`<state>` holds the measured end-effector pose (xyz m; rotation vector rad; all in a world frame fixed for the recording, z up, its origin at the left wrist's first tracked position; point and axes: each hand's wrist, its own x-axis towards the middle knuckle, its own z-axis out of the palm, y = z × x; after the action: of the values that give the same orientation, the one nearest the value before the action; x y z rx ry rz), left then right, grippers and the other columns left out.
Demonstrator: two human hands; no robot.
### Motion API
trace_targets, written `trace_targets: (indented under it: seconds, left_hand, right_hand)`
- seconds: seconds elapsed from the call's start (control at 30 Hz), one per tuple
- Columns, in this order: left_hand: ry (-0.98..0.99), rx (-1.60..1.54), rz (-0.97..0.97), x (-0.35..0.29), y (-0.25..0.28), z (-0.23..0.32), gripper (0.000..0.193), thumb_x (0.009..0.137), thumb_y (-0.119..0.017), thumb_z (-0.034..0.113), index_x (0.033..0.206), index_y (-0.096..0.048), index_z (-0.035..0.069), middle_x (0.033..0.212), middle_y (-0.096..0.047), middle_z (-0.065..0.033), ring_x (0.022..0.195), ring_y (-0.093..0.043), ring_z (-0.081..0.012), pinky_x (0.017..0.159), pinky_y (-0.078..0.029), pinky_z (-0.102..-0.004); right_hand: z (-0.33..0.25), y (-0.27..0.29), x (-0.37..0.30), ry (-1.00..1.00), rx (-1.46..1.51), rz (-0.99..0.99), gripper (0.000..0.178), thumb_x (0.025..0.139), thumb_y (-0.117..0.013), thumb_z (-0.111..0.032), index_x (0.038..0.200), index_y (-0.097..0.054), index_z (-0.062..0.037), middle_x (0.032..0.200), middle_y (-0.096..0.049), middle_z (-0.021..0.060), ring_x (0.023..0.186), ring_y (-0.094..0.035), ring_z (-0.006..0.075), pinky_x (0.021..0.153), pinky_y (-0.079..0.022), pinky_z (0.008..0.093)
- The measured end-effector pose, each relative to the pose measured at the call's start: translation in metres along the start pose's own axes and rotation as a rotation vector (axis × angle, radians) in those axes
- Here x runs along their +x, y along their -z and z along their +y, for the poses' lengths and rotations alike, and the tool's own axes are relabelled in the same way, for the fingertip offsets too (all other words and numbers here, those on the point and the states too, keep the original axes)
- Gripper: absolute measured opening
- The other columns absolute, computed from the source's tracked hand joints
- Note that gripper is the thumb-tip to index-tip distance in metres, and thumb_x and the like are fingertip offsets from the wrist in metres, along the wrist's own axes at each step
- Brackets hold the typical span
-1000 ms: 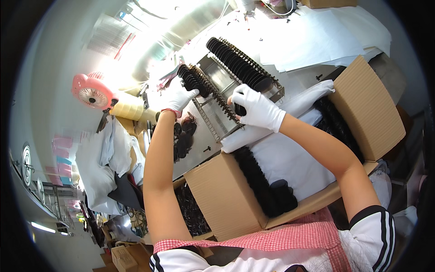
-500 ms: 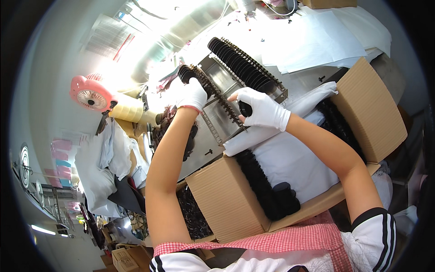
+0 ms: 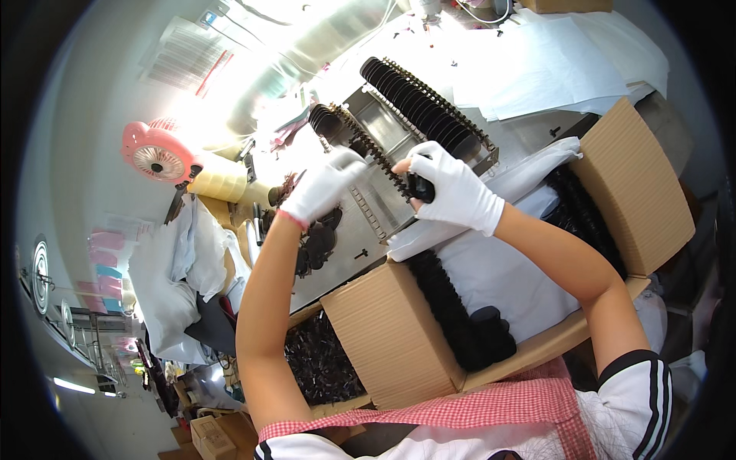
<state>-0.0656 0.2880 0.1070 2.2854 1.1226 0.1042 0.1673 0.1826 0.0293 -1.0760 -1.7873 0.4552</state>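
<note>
My right hand (image 3: 452, 184), in a white glove with bare fingertips, is closed around dark, glossy lens-like pieces (image 3: 421, 187) beside the near part of a metal rack (image 3: 399, 138). My left hand (image 3: 328, 184), gloved too, hovers at the rack's left side; motion smears its fingers, so whether it holds anything cannot be made out. One long row of dark rounded flat pieces (image 3: 418, 103) stands upright along the rack's right side. Fewer such pieces (image 3: 325, 120) stand at the far end of the left row, whose toothed strip (image 3: 376, 149) shows bare slots nearer me.
An open cardboard box (image 3: 391, 333) in front of me holds white sheeting and black rows of pieces. Left of it, another box contains many dark pieces (image 3: 322, 356). Loose dark pieces (image 3: 316, 245) lie on the metal table. A pink fan (image 3: 159, 153) stands far left.
My left hand has pulled back from the left row's far pieces, toward me and slightly left. My right hand keeps its grip with little movement. The whole view has shifted slightly.
</note>
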Motion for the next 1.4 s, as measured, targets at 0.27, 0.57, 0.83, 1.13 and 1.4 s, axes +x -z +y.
trace_targets:
  seconds: [0.27, 0.57, 0.83, 1.13, 1.4]
  left_hand:
    - [0.096, 0.602, 0.485, 0.101, 0.038, -0.084, 0.099, 0.078, -0.068, 0.052, 0.158, -0.024, 0.015, 0.164, -0.024, -0.0116, 0.149, -0.022, -0.0328, 0.123, -0.012, -0.0497]
    - [0.381, 0.648, 0.177, 0.128, 0.04, -0.066, 0.102, 0.065, -0.079, 0.037, 0.153, -0.031, 0.013, 0.134, -0.054, -0.0155, 0.103, -0.059, -0.0288, 0.089, -0.049, -0.0413]
    - [0.317, 0.346, 0.243, 0.164, 0.029, -0.09, 0.084, 0.076, -0.069, 0.042, 0.152, -0.039, 0.02, 0.146, -0.044, -0.0234, 0.125, -0.045, -0.0373, 0.103, -0.035, -0.0461]
    - [0.14, 0.494, 0.189, 0.165, 0.04, -0.055, 0.052, 0.071, -0.078, 0.039, 0.114, -0.067, 0.012, 0.132, -0.058, -0.0108, 0.119, -0.052, -0.0339, 0.106, -0.039, -0.0443]
    - [0.187, 1.263, -0.219, 0.176, 0.016, -0.03, 0.026, 0.088, -0.062, 0.025, 0.111, -0.071, 0.015, 0.117, -0.066, -0.0131, 0.12, -0.054, -0.0361, 0.1, -0.041, -0.051]
  right_hand:
    - [0.033, 0.014, -0.008, 0.173, -0.008, -0.235, 0.045, 0.065, -0.076, -0.012, 0.108, -0.063, -0.0122, 0.114, -0.059, 0.0082, 0.092, -0.066, 0.0288, 0.078, -0.058, 0.0357]
    - [0.042, 0.015, -0.007, 0.27, 0.055, -0.182, 0.047, 0.061, -0.071, -0.011, 0.107, -0.064, -0.0128, 0.108, -0.064, 0.0083, 0.083, -0.068, 0.0305, 0.073, -0.058, 0.0343]
    - [0.036, 0.018, -0.009, 0.24, 0.045, -0.246, 0.044, 0.061, -0.069, -0.011, 0.105, -0.064, -0.0125, 0.108, -0.065, 0.0072, 0.088, -0.068, 0.0293, 0.077, -0.058, 0.0352]
    - [0.043, 0.031, -0.011, 0.169, 0.162, -0.256, 0.046, 0.059, -0.068, -0.003, 0.104, -0.066, -0.0081, 0.101, -0.068, 0.0108, 0.088, -0.068, 0.0307, 0.079, -0.056, 0.035]
    - [0.043, 0.029, -0.01, 0.192, 0.155, -0.196, 0.044, 0.064, -0.068, -0.005, 0.108, -0.065, -0.0072, 0.1, -0.068, 0.0123, 0.091, -0.067, 0.0313, 0.084, -0.056, 0.0354]
